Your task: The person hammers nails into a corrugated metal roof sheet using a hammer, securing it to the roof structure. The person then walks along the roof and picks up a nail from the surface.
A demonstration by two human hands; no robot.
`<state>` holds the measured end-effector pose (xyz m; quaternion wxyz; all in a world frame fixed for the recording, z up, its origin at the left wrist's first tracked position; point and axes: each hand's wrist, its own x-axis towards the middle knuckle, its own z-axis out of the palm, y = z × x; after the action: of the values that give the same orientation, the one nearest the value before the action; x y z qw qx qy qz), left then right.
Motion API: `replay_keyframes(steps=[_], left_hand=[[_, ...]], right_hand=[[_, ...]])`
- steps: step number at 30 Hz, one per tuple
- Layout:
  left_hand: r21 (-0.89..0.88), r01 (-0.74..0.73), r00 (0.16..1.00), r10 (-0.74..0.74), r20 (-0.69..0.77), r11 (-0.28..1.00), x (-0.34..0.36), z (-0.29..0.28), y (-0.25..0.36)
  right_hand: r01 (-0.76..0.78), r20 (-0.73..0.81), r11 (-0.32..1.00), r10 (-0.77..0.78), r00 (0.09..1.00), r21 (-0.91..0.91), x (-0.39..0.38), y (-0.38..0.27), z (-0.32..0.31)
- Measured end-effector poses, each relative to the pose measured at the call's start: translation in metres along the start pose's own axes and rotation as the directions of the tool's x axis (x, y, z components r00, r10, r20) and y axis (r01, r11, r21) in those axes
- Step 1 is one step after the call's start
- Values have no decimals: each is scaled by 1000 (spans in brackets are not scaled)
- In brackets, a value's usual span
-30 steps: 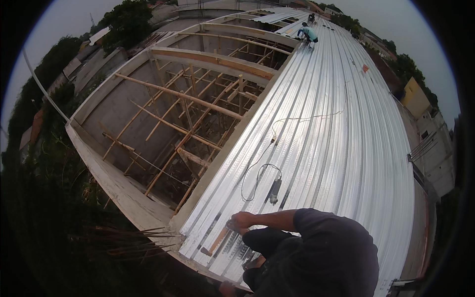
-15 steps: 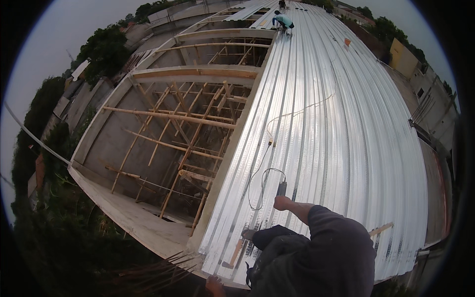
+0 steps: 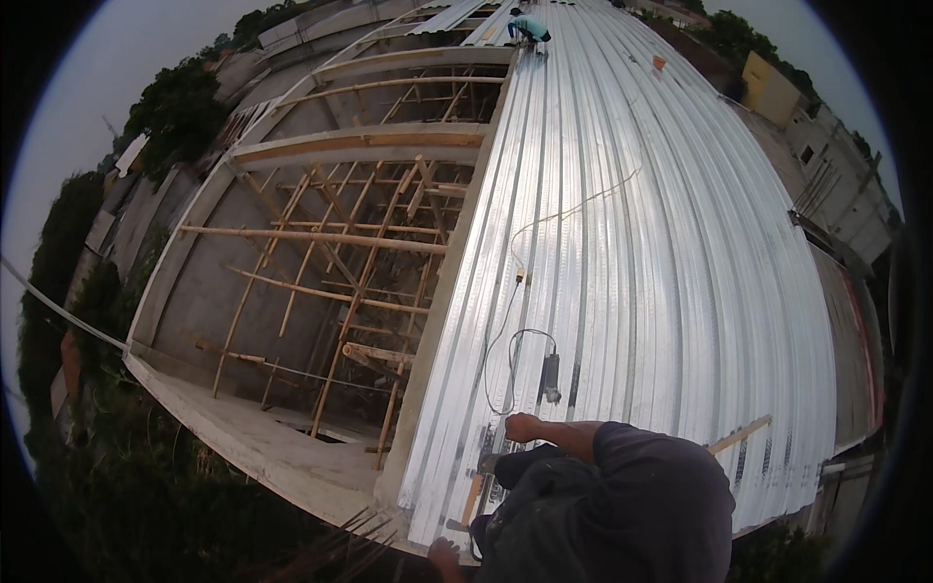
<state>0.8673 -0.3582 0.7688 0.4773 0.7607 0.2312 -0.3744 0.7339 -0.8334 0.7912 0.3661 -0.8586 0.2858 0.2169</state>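
My right hand (image 3: 524, 427) is raised over the metal sheeting (image 3: 680, 321) near my knee, its fingers curled; anything inside them is too small to make out. My left hand (image 3: 443, 554) is low at the sheet's front edge, just below the head of a hammer, its fingers too indistinct to read. The wooden-handled hammer (image 3: 473, 496) lies beside my foot. Above my right hand, a dark angle grinder (image 3: 550, 374) rests on the sheeting with its looped cord, joined to a long pale cable (image 3: 573, 210) by a yellow connector (image 3: 521, 278).
At left is an open bay with concrete beams (image 3: 389, 141) and bamboo scaffolding (image 3: 360, 235). Rebar (image 3: 360, 534) sticks out at the front corner. A worker in teal (image 3: 530, 29) crouches far up the roof near an orange bucket (image 3: 659, 62). A wooden piece (image 3: 739, 434) lies right of me.
My right hand has left the hammer handle, swung rightward toward the grinder, then come back down-left. The hammer lies on the sheeting. My view has shifted, bringing the wooden piece at right into sight.
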Motion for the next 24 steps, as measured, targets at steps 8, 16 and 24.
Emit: replay_keyframes(steps=[8, 16, 24], left_hand=[[34, 23, 998, -25, 49, 999, 19, -12, 33], [88, -45, 994, 36, 100, 995, 40, -19, 57], [202, -133, 975, 91, 205, 970, 59, -36, 90]], right_hand=[[-165, -332, 986, 163, 929, 20, -2, 48, -41], [-203, -359, 973, 150, 921, -114, -85, 31, -21], [-378, -205, 909, 410, 889, 177, -138, 13, 81]])
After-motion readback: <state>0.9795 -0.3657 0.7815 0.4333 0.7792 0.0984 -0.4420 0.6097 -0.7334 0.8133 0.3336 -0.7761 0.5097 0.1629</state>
